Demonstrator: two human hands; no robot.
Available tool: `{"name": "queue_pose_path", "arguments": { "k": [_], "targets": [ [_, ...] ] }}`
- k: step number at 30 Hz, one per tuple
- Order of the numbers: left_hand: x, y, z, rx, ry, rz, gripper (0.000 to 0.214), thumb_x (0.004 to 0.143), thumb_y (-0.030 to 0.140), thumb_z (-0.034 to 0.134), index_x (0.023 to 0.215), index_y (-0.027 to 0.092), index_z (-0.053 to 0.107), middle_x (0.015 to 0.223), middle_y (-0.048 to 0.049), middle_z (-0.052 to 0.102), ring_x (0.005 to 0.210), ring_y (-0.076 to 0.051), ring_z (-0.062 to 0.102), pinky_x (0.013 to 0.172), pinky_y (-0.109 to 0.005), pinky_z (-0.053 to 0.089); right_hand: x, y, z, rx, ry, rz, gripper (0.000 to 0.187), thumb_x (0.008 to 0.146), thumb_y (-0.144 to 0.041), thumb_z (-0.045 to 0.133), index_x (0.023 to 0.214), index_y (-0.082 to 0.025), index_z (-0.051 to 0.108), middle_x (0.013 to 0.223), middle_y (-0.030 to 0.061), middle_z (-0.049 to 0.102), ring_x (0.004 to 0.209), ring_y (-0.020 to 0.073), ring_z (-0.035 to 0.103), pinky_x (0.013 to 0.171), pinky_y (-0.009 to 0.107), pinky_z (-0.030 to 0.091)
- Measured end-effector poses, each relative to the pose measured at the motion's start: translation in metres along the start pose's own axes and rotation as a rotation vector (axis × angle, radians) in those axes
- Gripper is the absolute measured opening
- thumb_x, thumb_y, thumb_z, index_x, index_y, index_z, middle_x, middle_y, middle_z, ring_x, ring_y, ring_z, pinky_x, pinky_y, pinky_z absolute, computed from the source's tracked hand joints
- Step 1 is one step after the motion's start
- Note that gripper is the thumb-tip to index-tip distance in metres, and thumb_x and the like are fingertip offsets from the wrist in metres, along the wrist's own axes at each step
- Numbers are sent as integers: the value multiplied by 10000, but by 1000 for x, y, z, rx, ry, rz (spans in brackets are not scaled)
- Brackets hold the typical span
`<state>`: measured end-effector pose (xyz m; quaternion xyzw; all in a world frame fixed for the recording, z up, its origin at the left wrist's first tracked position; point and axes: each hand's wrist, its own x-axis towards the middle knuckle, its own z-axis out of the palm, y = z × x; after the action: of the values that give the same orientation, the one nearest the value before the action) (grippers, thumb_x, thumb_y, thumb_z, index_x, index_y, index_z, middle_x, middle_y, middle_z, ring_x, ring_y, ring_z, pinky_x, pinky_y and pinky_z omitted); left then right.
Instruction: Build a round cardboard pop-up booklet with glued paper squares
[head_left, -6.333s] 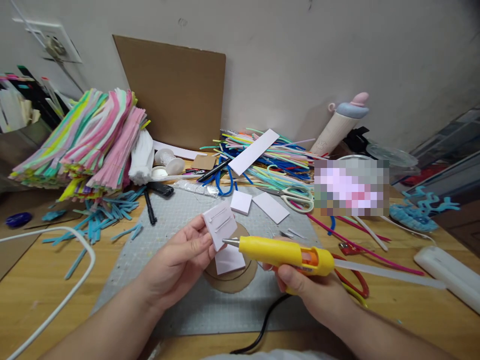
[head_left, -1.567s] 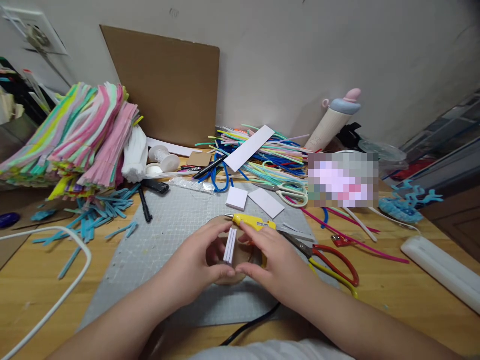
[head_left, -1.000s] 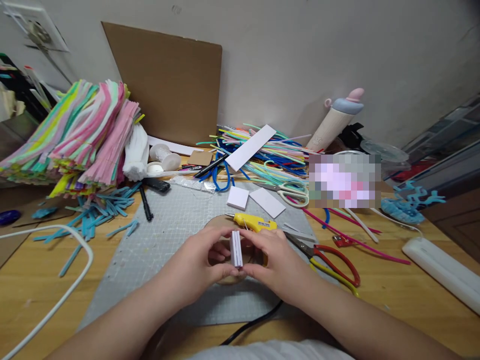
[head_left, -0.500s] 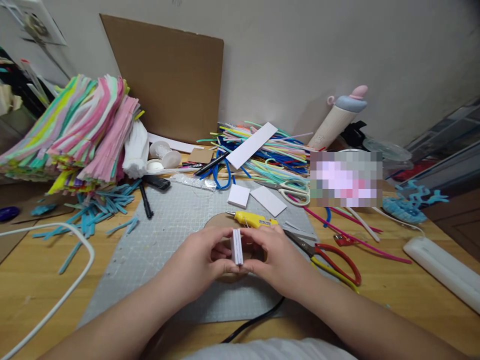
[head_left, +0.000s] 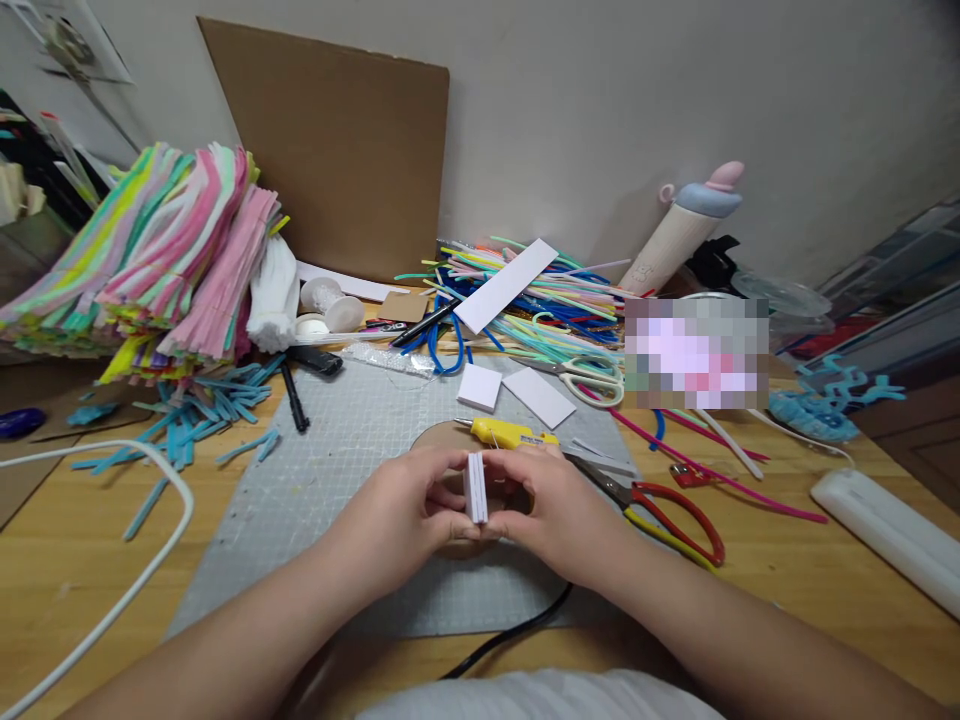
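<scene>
Glue gun [head_left: 508, 433] now aside — white stack [head_left: 476, 490] between both hands [head_left: 409, 505] [head_left: 562, 510].

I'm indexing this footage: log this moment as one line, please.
left hand: holding white stack upright | right hand: holding same stack | yellow glue gun: lying beyond hands | round cardboard: partly hidden by hands

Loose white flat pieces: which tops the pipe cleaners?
The long white strip, slanting across the multicoloured pipe cleaners; the white square and shorter white rectangle lie on the grey cutting mat.
</scene>
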<state>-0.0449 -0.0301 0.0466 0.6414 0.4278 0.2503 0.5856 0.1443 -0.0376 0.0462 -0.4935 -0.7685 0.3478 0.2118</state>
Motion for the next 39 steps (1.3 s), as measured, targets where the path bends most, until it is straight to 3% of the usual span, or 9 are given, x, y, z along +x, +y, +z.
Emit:
{"name": "queue_pose_path", "arguments": {
  "k": [8, 13, 17, 19, 22, 25, 29, 32, 39],
  "targets": [
    [0, -4, -4, 22, 15, 14, 547, 632, 172, 789, 1156, 227, 641, 1061, -58, 660, 856, -192, 635, 768, -328, 519, -9, 0, -1, -32, 70, -33, 456, 707, -207, 772, 1134, -226, 614, 1035, 44, 691, 967, 245, 591, 919, 459, 346],
    [-1, 0, -5, -222, 158, 1, 613, 698, 397, 764, 1241, 210, 548, 1128, -76, 582, 829, -152, 544, 722, -278, 452, -19, 0, -4, 381, 142, -28, 551, 726, -178, 737, 1205, -299, 493, 1161, 20, 631, 1064, 211, 583, 899, 365, 449],
    [-3, 4, -2, -496, -134, -99, 475, 731, 446, 716, 1077, 137, 617, 907, -52, 617, 735, -122, 523, 640, -226, 397, -25, 5, 1, 477, 220, -138, 640, 718, -149, 757, 1222, -376, 435, 1177, -8, 581, 1075, 191, 565, 906, 321, 459],
    [-4, 6, -1, -528, -184, -117, 447, 716, 398, 723, 1059, 128, 623, 872, -48, 631, 727, -124, 536, 644, -228, 398, -27, 9, 1, 386, 212, -205, 723, 686, -256, 823, 1268, -402, 421, 1213, 5, 545, 1098, 218, 542, 940, 346, 438],
    [-8, 10, 0, -409, -13, -56, 302, 703, 297, 703, 952, 164, 597, 871, -25, 630, 775, -147, 561, 680, -248, 418, -30, 12, 0, 387, 160, -279, 887, 648, -583, 774, 1390, -400, 325, 1306, 46, 493, 1161, 269, 492, 989, 399, 401],
    [-12, 14, 1, -47, 136, 66, 133, 685, 155, 647, 766, 186, 546, 746, 26, 565, 704, -126, 518, 630, -237, 387, -29, 9, -1, 395, 216, -283, 679, 791, -605, 630, 1372, -363, 378, 1220, 49, 569, 1077, 245, 525, 928, 389, 407],
    [-18, 18, 4, 248, 205, 301, 136, 706, 66, 613, 735, 190, 565, 738, 29, 582, 720, -128, 537, 656, -249, 403, -26, 1, 0, 213, 290, -358, 198, 891, -291, 623, 1087, -308, 599, 955, -1, 675, 896, 192, 584, 849, 368, 370],
    [-20, 16, 4, 231, 227, 452, 136, 754, 104, 669, 838, 202, 628, 798, 21, 645, 772, -128, 586, 698, -247, 442, -25, -1, -1, 220, 314, -387, 164, 892, -190, 603, 1026, -280, 628, 918, -8, 698, 872, 179, 608, 840, 367, 366],
    [-18, 12, 8, 214, 277, 620, 136, 771, 152, 727, 889, 200, 679, 798, 6, 684, 756, -108, 635, 677, -208, 491, -26, 0, -2, 253, 326, -411, 157, 868, -269, 668, 1025, -268, 671, 896, -11, 733, 845, 177, 626, 840, 373, 357]
  ]
}}
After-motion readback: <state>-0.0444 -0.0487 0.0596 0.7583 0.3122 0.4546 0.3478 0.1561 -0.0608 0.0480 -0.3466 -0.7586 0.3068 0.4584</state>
